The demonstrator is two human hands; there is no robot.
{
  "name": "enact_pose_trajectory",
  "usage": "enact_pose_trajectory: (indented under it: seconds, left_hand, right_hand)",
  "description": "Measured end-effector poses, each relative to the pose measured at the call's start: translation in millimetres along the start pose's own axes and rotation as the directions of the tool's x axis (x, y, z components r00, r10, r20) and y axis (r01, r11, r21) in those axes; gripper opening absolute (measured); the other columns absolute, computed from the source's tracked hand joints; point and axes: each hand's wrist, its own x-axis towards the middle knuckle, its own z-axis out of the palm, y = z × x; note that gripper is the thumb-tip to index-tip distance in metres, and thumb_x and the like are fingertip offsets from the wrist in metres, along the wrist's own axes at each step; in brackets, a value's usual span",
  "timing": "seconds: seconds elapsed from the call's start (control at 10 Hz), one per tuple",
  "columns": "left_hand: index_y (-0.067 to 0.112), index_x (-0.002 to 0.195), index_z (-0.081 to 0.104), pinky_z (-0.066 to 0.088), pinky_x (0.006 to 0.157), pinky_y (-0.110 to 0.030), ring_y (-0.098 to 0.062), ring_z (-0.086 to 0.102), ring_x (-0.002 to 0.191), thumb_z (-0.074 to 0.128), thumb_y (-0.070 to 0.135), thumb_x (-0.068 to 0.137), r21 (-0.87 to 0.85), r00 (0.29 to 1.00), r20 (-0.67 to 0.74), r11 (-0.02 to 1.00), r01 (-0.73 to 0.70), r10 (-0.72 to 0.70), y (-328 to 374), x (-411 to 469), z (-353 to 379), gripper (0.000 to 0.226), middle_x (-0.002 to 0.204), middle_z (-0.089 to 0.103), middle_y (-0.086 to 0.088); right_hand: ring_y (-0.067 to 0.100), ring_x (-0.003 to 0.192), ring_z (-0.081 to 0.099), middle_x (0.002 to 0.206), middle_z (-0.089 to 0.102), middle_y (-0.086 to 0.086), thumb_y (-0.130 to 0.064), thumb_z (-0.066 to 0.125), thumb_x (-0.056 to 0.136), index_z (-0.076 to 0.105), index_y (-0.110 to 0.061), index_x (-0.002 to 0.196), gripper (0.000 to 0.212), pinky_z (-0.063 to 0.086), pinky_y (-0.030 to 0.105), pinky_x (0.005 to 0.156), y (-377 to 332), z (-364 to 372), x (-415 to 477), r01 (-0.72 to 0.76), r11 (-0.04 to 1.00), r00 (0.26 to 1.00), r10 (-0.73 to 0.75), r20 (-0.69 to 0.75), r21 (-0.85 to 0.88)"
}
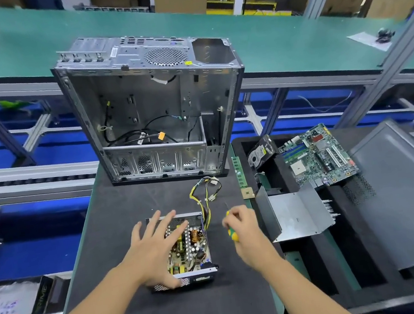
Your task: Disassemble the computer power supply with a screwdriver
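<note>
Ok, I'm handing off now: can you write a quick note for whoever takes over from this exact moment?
Left hand: open, spread over the power supply, steadying it on the black mat.
Right hand: grips the screwdriver just right of the unit, not on a screw.
Done: lid off, seemingly the bent metal cover lying on the tray to the right; circuit board exposed.
Left: board sits in its housing, cable bundle attached; probably unscrew the board and lift it out.
</note>
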Motion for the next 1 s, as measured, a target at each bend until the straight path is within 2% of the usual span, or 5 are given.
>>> enact_pose_trajectory:
  seconds: [0.2,0.4,0.8,0.9,1.0]
  left_hand:
    - [0.042,0.155,-0.015,-0.002,0.117,-0.063,-0.027,-0.027,0.149,0.063,0.079,0.054,0.004,1.000,0.029,1.000,0.011,-0.011,1,0,-1,0.132,0.161,-0.030,0.007]
    - [0.044,0.154,-0.014,-0.002,0.116,-0.063,-0.025,-0.027,0.149,0.066,0.075,0.056,-0.031,1.000,0.026,1.000,-0.004,0.005,-2,-1,-3,0.131,0.162,-0.028,0.008]
    - [0.036,0.158,0.004,-0.007,0.120,-0.053,-0.018,-0.027,0.149,0.054,0.087,0.066,-0.177,0.982,-0.178,0.979,-0.102,0.070,-11,-25,4,0.116,0.162,-0.029,0.009]
    - [0.037,0.136,0.053,0.016,0.118,-0.041,-0.011,0.020,0.149,0.055,0.058,0.093,-0.489,0.911,-0.402,0.864,-0.123,-0.098,-17,-42,5,0.049,0.159,0.029,0.013]
    - [0.034,0.088,0.070,0.051,0.083,-0.035,-0.009,0.067,0.081,0.053,0.030,0.101,-0.819,0.854,-0.328,0.571,-0.045,-0.403,-28,-57,-6,0.022,0.087,0.072,0.014]
  right_hand:
    - [0.013,0.133,0.024,0.134,0.022,-0.012,0.001,0.043,0.069,0.040,-0.038,0.103,0.052,0.056,0.038,0.081,10,39,-38,-0.110,0.994,0.965,0.106,0.240,0.003]
    - [0.006,0.137,0.010,0.137,0.022,-0.012,-0.032,0.044,0.072,0.045,-0.026,0.103,0.032,0.025,0.021,0.103,2,40,-38,-0.102,0.992,0.929,0.070,0.364,0.070]
    - [0.021,0.138,0.020,0.148,0.027,-0.001,0.000,0.052,0.078,0.058,-0.018,0.115,0.041,0.019,0.018,0.106,-35,36,-29,-0.355,0.931,0.878,0.300,0.372,0.087]
    - [0.020,0.140,0.025,0.149,0.035,-0.002,0.003,0.047,0.084,0.059,-0.021,0.120,0.045,0.023,0.017,0.103,-40,26,-26,-0.416,0.899,0.866,0.343,0.365,0.140]
    - [0.022,0.129,0.044,0.136,0.052,0.001,0.006,0.048,0.088,0.063,-0.019,0.119,0.042,0.034,0.023,0.102,-49,14,-14,-0.498,0.843,0.862,0.457,0.219,0.203]
